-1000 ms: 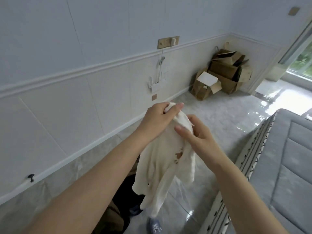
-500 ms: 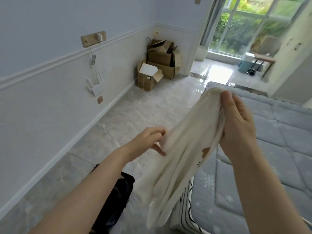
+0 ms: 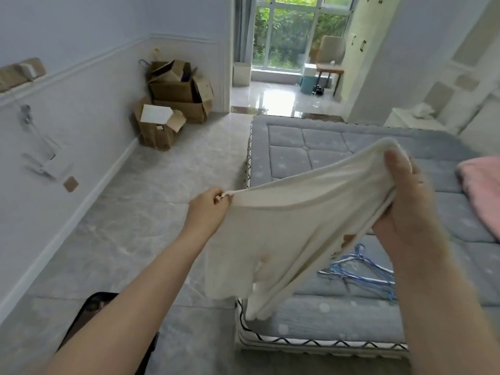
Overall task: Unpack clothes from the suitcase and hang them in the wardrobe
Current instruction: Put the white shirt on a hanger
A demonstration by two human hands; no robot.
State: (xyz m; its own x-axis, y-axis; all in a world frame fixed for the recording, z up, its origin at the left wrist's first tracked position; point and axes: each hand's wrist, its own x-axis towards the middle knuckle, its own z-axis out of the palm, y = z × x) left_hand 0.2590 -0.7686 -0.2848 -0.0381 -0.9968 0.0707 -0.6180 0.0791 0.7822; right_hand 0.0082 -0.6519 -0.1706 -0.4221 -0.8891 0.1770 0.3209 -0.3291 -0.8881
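— What sits nearest, at the bottom of the frame?

— Two bare forearms rising from the lower edge; behind the left one, at lower left, the dark suitcase lies on the floor, mostly hidden by the arm.

— And the grip?

— The left hand pinches one corner of the cream garment at centre frame, fingers curled tight on the fabric; the right hand, at right of centre, has its fingers curled round the other end, thumb up along the cloth; between the two the top edge is stretched taut, and the rest hangs down over the near corner of the mattress (a small brownish print shows on the cloth, too blurred to read).

— What lies under the garment?

— A heap of blue and white hangers on the grey quilted mattress, at lower right; a pink cloth lies on it at the right edge.

— Farther back?

— Cardboard boxes stacked against the wall at upper left; beyond them, at top centre, a glass door with greenery outside; a wooden chair stands just right of it.
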